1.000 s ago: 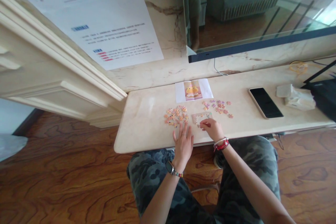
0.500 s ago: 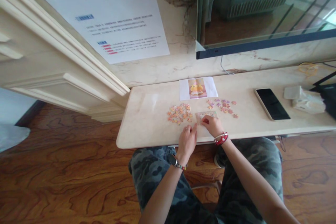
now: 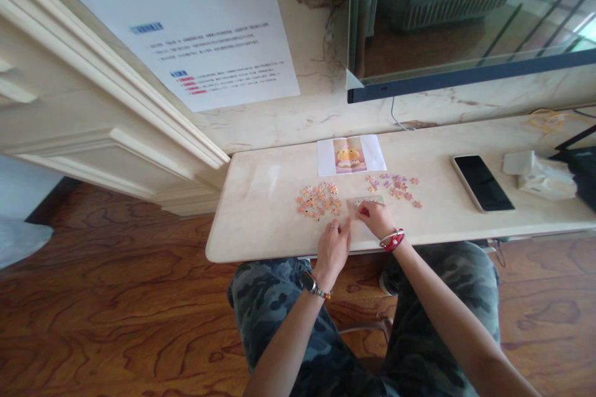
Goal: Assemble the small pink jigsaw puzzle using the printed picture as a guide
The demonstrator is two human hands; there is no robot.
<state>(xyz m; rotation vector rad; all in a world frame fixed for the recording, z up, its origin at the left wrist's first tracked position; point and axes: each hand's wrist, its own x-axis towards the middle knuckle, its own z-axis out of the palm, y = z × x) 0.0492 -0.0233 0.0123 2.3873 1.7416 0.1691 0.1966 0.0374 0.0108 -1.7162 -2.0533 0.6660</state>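
Note:
My right hand (image 3: pixel 376 217) is closed in a pinch over a small flat puzzle board (image 3: pixel 365 200); whatever sits between the fingertips is hidden. Beside it, my left hand (image 3: pixel 334 247) rests at the table's front edge with fingers stretched out, the tips touching or very near the board's lower left corner. A pile of orange and pink jigsaw pieces (image 3: pixel 319 200) lies left of the board. More loose pieces, pink and purple (image 3: pixel 399 186), are scattered to its right. Behind them lies a printed sheet with a yellow character picture (image 3: pixel 350 155).
On the right of the pale table (image 3: pixel 261 223) lie a phone (image 3: pixel 483 183) and a white tissue pack (image 3: pixel 542 177). A black object (image 3: pixel 580 167) stands at the far right. A television (image 3: pixel 465 25) and a paper notice (image 3: pixel 200 31) are on the wall.
Both hands stay at the board, the right fingers having shifted only slightly. The loose pieces lie as before.

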